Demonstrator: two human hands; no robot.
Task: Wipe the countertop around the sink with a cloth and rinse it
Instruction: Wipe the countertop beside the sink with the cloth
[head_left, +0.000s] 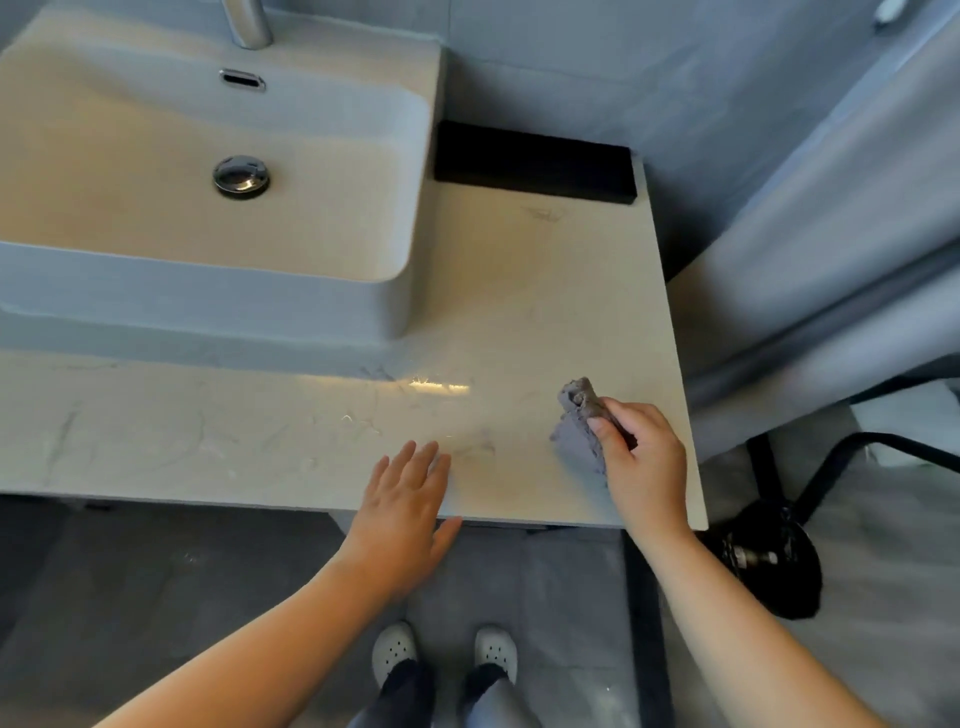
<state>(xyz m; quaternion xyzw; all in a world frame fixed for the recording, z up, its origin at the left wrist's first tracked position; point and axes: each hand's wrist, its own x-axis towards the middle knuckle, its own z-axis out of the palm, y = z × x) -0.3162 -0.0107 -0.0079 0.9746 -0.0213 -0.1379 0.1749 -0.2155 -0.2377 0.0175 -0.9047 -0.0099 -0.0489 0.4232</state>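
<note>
Two bare hands are working at the pale, veined counter (260, 441), both lying in front of the white sink (208, 296) and off to its right. The right hand (644, 462) is gripping a crumpled grey cloth (577, 423), its fingers (621, 415) curling round the wad as it is touching the counter (close to the right edge). The left hand (402, 512) is resting flat at the front edge, fingers straight and spread, holding nothing. Just right of the sink's back corner, a black block (535, 163) is sitting against the wall.
</note>
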